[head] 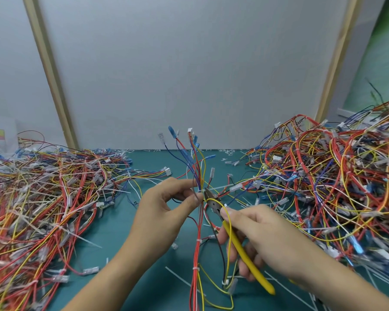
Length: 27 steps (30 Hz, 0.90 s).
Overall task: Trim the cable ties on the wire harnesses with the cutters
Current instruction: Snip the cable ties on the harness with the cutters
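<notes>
A person's left hand [164, 212] pinches a harness [197, 250] between thumb and forefinger right at a white tie [202, 190], holding the bundle up over the green surface [126, 248]. The right hand [265, 239] is curled round the yellow handles of the cutters [245, 252], whose nose points up and to the left and meets the harness at that tie.

The harness runs lengthwise away from the person, its blue and clear terminals fanning out at the far end. The tie's tail [220, 187] sticks out to the right, crosswise to the bundle and on the cutters' side. The right hand is therefore the one placed to make the cut, while the left only steadies. Whether the blades are parted or closed at the tail's root is too small to tell.

The cut appears to call for blades set across the tail, close to the tie's head and clear of the wires. A yellow wire [218, 202] loops over the cutters' head beside the right thumb and could be nicked.

Two more ties ring the harness lower down, nearer the person. Heaped harnesses form a left pile [43, 198] and a right pile [335, 176], with offcuts [177, 277] strewn between them.
</notes>
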Available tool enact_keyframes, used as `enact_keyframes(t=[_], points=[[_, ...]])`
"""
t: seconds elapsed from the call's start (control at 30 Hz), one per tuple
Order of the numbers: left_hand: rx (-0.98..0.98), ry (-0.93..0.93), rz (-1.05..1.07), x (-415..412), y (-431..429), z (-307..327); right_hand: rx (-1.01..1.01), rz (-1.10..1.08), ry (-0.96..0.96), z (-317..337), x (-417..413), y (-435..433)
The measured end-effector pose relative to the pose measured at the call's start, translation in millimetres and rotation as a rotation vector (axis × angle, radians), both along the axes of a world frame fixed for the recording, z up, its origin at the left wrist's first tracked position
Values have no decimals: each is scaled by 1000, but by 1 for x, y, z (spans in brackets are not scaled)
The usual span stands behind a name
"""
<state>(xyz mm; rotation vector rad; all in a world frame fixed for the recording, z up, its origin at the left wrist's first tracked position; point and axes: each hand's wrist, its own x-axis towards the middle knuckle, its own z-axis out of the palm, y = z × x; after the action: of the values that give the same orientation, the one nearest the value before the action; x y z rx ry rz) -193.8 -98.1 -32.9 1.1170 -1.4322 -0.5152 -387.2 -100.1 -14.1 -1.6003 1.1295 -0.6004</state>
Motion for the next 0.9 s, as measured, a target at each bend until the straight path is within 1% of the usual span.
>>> enact_keyframes(t=[0.1, 0.27, 0.4, 0.47, 0.57, 0.6, 0.7, 0.73, 0.77, 0.83, 0.87, 0.9], points=[[1, -4, 0, 0, 0, 0, -41, 0, 30, -1, 0, 0], [-15, -24, 7, 1, 0, 0, -121, 11, 18, -2, -1, 0], [-12, -50, 49, 2, -2, -3, -87, -39, -47, -2, -1, -1], [8, -98, 99, 4, -4, -6, -70, -74, -74, -2, 0, -2], [66, -243, 182, 6, -7, -8, -47, -103, -91, -3, 1, -5], [52, -292, 204, 7, -8, -7, -42, -113, -93, -4, 2, -5], [-85, -465, 232, 11, -4, -3, -55, -147, -109, -7, 4, -7], [-64, -554, 220, 13, -3, -1, -60, -160, -119, -8, 4, -9], [20, -669, 205, 14, -1, 1, -58, -177, -129, -9, 4, -10], [264, -963, 183, 12, 4, 1, -42, -217, -143, -11, 4, -13], [364, -1070, 145, 10, 6, 0, -36, -232, -145, -12, 3, -14], [447, -1117, 92, 7, 8, -1, -30, -241, -149, -13, 3, -15]])
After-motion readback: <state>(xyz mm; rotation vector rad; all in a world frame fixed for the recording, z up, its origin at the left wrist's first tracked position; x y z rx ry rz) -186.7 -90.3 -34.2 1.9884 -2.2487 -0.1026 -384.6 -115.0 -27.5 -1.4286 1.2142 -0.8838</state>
